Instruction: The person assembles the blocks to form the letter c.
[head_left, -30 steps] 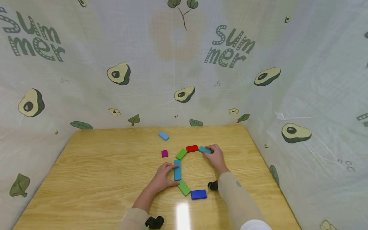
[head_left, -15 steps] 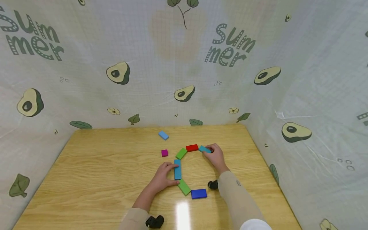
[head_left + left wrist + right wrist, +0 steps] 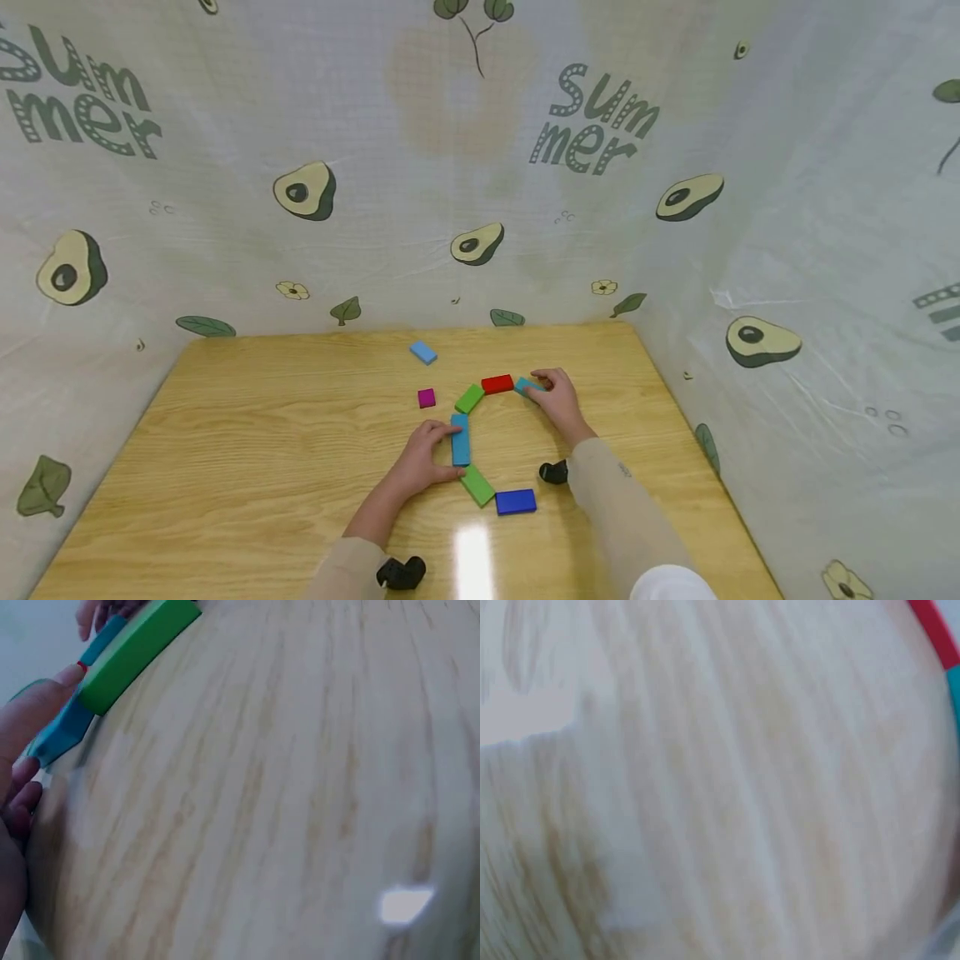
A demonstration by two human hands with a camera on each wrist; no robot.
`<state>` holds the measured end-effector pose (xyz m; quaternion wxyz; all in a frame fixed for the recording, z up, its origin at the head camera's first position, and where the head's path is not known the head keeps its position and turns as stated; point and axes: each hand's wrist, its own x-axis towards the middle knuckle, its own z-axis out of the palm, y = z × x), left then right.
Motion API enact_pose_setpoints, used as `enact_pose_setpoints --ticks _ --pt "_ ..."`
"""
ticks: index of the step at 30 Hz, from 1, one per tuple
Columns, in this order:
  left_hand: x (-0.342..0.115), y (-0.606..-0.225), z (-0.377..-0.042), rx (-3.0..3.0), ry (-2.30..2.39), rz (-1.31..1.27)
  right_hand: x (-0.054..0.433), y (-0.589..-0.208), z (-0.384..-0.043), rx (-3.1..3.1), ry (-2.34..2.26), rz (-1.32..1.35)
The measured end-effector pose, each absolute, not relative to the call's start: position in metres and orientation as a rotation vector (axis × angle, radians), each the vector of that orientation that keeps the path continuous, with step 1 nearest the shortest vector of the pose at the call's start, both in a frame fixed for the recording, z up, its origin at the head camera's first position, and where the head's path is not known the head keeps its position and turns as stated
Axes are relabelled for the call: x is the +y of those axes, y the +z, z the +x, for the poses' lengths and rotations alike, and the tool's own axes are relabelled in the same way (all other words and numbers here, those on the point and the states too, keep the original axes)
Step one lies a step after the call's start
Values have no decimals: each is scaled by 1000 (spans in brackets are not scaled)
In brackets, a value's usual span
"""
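Coloured blocks lie in a curve on the wooden table. My left hand [image 3: 422, 461] is at the long blue block [image 3: 461, 446], with a fingertip on its upper left side and the thumb at its lower end. A green block [image 3: 477, 486] joins that end, and the thumb touches there in the left wrist view. At the curve's far right my right hand [image 3: 559, 402] is at a light blue block [image 3: 521, 384]; the thumb lies along its near side and the raised fingers stand off it. A red block [image 3: 497, 384] abuts this block.
Another green block [image 3: 469, 398] sits between the red and long blue ones. A dark blue block [image 3: 516, 502] lies at the near end of the curve. Apart from it are a magenta block [image 3: 427, 397] and a pale blue block [image 3: 423, 352]. A printed cloth [image 3: 405, 275] hangs behind.
My right fingers have lifted a little from the light blue block. The left hand keeps its place at the long blue block. The whole head view has shifted slightly.
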<state>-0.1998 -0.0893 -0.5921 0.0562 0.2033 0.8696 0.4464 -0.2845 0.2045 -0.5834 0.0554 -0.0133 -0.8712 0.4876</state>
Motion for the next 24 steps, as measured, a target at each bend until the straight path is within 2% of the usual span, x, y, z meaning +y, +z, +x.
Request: enact_pose_setpoints --ticks 12,24 --pt "-99 -570 -210 2646 1476 464 150 -554 -314 -2657 1520 197" --pt "-123 -555 -216 2688 1526 342 93 -537 -325 -2734 1488 383"
